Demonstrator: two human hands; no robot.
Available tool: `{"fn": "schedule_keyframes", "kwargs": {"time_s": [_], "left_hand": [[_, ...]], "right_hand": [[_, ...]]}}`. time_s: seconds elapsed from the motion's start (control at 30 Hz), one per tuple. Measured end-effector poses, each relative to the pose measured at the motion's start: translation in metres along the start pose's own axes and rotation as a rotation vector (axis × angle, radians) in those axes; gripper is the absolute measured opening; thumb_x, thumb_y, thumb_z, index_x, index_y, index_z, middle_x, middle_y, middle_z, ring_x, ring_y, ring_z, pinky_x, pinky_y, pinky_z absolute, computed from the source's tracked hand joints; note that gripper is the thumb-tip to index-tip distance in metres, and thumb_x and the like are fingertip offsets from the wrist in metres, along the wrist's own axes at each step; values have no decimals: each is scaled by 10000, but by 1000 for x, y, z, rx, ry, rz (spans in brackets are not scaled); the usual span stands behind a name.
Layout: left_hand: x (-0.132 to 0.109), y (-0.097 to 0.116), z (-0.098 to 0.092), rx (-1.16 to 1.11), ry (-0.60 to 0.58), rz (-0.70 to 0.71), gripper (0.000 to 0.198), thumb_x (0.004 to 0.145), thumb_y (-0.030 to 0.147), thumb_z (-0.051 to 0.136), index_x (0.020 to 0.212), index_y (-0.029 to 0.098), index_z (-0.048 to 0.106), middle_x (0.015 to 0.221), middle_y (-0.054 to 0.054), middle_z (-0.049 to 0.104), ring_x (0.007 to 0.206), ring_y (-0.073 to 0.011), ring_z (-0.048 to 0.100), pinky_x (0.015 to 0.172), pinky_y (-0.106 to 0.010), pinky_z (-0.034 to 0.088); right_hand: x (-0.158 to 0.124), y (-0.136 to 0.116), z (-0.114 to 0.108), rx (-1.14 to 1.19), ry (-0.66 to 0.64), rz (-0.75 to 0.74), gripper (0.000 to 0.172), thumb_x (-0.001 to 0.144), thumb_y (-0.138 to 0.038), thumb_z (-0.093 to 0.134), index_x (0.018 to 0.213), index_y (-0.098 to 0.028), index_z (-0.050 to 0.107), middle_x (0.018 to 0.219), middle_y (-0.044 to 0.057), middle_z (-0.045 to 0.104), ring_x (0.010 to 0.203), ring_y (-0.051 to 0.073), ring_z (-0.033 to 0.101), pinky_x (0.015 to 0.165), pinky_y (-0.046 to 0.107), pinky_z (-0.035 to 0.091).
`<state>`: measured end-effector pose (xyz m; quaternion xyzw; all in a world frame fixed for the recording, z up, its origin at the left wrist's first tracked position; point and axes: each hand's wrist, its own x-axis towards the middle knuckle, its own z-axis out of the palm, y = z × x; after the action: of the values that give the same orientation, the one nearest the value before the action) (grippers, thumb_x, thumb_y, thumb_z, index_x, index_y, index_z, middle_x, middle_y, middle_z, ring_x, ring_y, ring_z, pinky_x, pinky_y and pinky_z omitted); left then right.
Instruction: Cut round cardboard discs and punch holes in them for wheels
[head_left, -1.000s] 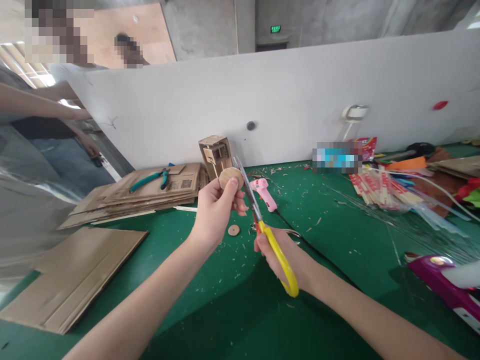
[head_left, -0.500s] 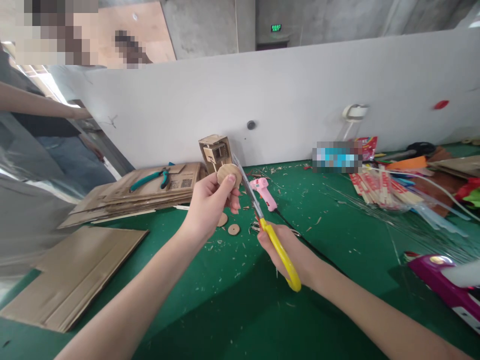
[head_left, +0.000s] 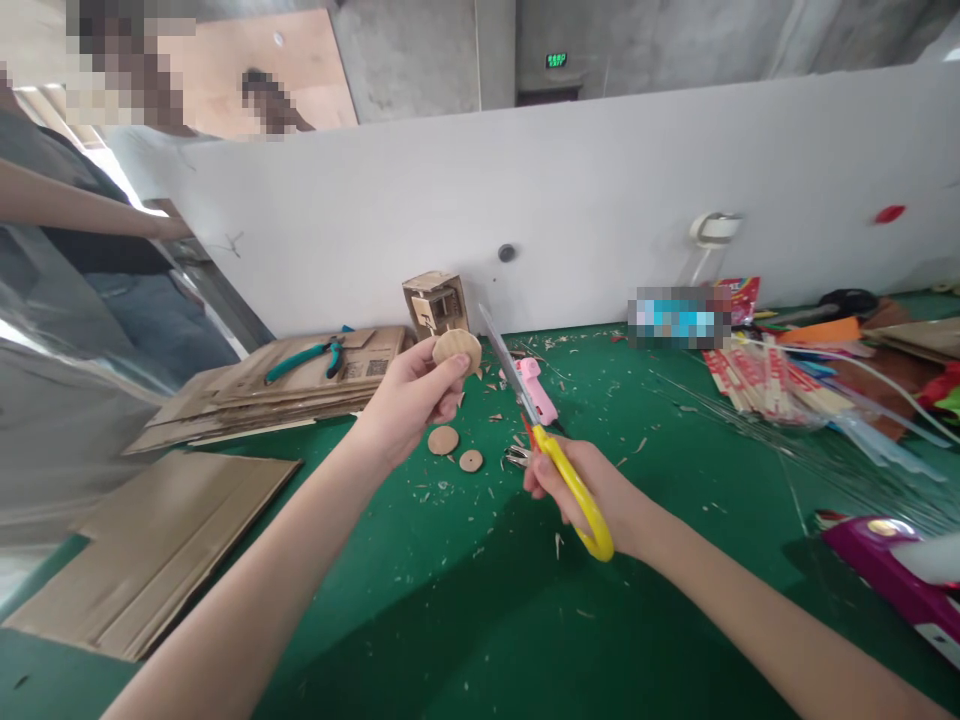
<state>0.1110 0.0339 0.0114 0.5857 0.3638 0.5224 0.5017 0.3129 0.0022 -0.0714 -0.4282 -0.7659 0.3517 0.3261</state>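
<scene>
A round cardboard disc [head_left: 456, 352] is pinched between the thumb and fingers of my left hand [head_left: 412, 395]. My right hand [head_left: 589, 490] grips scissors [head_left: 570, 475] with yellow handles; their blades point up and away, a short gap to the right of the disc. Below my left hand, two smaller cardboard discs, a plain one [head_left: 443, 440] and one with a centre hole [head_left: 471, 461], lie on the green table. Behind the disc stands a small cardboard box model [head_left: 436, 300]. A pink glue gun [head_left: 540, 392] lies partly behind the blades.
Teal-handled pliers [head_left: 304, 360] rest on stacked cardboard [head_left: 247, 392] at left, with another cardboard sheet [head_left: 150, 550] nearer. Wrapped sticks [head_left: 750, 385] and craft materials lie at right, beyond a purple device [head_left: 892, 570]. A white partition [head_left: 600, 200] stands behind; a person's arm [head_left: 82, 205] shows at left.
The scissors have moved right, away from the disc, and a gap now shows between them. My left hand still holds the disc, and more of the plain disc below shows.
</scene>
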Motion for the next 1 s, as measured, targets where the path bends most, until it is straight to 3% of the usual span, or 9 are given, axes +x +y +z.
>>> {"fn": "schedule_keyframes", "kwargs": {"time_s": [0.1,0.37,0.77,1.0], "left_hand": [[-1,0,5,-63,21,-7,112,811,218,624,784,162,531,547,83,364,394,-11,307,355,-129,228],[-4,-3,11,-9,92,82,194,834,292,618,750,154,511,601,38,520,423,-40,486,371,-154,341],[-6,-6,15,-16,85,78,201,828,288,629,730,132,547,619,13,585,459,-62,560,421,-168,434],[-7,-6,14,24,63,115,227,830,273,620,669,144,525,536,39,528,391,-50,490,387,-176,388]], "right_hand": [[-2,6,5,68,-51,-25,480,906,-630,333,842,-184,498,751,40,564,577,129,485,494,257,387],[-7,11,21,284,-69,-18,536,898,-667,280,962,-188,510,924,105,599,756,181,561,504,262,436],[-7,4,18,221,-101,-88,482,899,-644,331,974,-192,478,915,85,579,775,177,553,556,272,458],[-8,2,16,186,-101,-124,435,909,-618,347,949,-198,450,922,82,574,784,178,556,635,298,469]]}}
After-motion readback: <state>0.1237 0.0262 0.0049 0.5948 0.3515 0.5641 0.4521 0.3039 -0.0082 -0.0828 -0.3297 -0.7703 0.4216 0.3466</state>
